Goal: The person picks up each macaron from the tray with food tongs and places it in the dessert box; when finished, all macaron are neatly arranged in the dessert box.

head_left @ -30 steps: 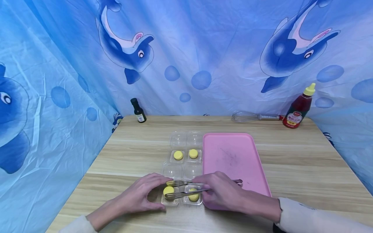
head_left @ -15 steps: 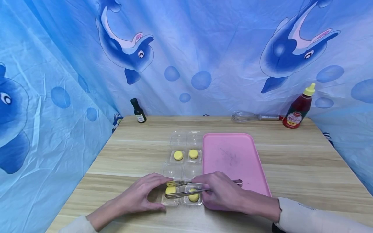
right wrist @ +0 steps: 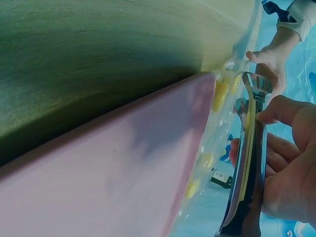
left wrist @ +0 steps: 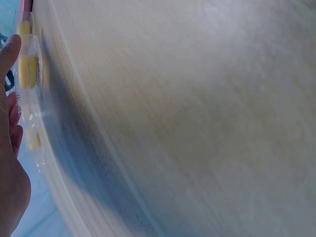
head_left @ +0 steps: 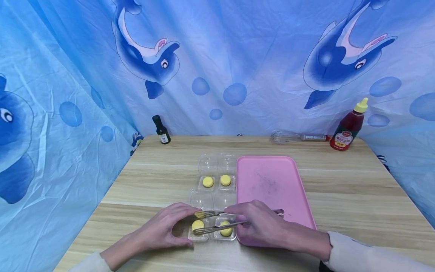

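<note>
Gripping the metal tongs (head_left: pixel 214 228), the right hand (head_left: pixel 263 224) in the head view sets the far tip behind the front-left yellow macaron (head_left: pixel 197 225) and the near tip across its front edge; the macaron sits in a clear box (head_left: pixel 198 238). The left hand (head_left: pixel 170 224), fingers extended and grasping nothing visible, stands beside this box. Squeezing off-centre could roll or crack the macaron; a tine caught on the box wall could drag the box. The near arm crosses the front-right macaron (head_left: pixel 225 231) and could knock it. Contact between tips and macaron cannot be confirmed, and the yellow tint at the far tip may be a reflection. In the left wrist view, the table (left wrist: pixel 173 123) fills most of the frame; hand and boxes crowd the left edge, so fingertip pressure on the plastic cannot be judged. Should that support be slack, the light box could slide. In the right wrist view, thumb and fingers hold the tongs near the pink tray (right wrist: pixel 98 168); their lower end is cut off, and the boxes behind are blurred.
</note>
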Motion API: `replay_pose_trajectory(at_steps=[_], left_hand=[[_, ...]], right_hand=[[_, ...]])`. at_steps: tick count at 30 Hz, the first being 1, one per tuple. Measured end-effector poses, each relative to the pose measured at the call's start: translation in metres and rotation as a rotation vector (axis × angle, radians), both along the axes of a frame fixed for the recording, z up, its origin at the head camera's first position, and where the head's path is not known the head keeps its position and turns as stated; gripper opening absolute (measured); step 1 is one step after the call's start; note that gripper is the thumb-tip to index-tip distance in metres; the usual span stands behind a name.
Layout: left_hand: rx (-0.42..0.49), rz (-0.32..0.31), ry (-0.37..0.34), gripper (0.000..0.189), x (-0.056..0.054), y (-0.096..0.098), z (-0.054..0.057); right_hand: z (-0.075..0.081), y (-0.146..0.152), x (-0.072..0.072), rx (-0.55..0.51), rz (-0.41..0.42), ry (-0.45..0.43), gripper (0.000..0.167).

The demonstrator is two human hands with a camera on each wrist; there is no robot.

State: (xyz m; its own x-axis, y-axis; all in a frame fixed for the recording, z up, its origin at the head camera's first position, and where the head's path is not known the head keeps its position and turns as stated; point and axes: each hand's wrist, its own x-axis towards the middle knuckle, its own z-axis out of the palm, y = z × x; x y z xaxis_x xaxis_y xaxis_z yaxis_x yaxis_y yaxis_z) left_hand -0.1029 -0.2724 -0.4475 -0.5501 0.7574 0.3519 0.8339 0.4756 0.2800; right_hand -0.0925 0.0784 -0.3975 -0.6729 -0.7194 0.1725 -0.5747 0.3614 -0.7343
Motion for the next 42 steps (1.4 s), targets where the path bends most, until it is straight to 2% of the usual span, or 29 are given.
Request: replay_pose_trajectory(at_steps=[4, 13, 25, 31, 35, 42], left_hand=[[-0.002, -0.003, 0.003, 0.087, 0.0, 0.0, 0.001], [-0.003, -0.021, -0.012, 0.083, 0.0, 0.001, 0.005], [-0.022, -0.003, -0.009, 0.088, -0.002, 0.003, 0.008], [-0.034, 0.003, -0.011, 0.086, -0.005, 0.002, 0.009], [-0.04, 0.004, -0.012, 0.084, -0.006, 0.003, 0.009], [-0.04, 0.015, 0.01, 0.084, -0.009, 0.004, 0.01]], right_hand=[[0.005, 0.007, 0.0, 0.022, -0.022, 0.015, 0.062], [0.013, 0.029, -0.004, 0.08, -0.117, 0.122, 0.063], [0.01, 0.069, -0.012, 0.065, -0.273, 0.165, 0.069], [0.005, 0.095, -0.018, 0.044, -0.344, 0.152, 0.074], [0.003, 0.115, -0.022, 0.043, -0.431, 0.135, 0.071], [-0.002, 0.152, -0.029, 0.134, -0.664, 0.107, 0.064]])
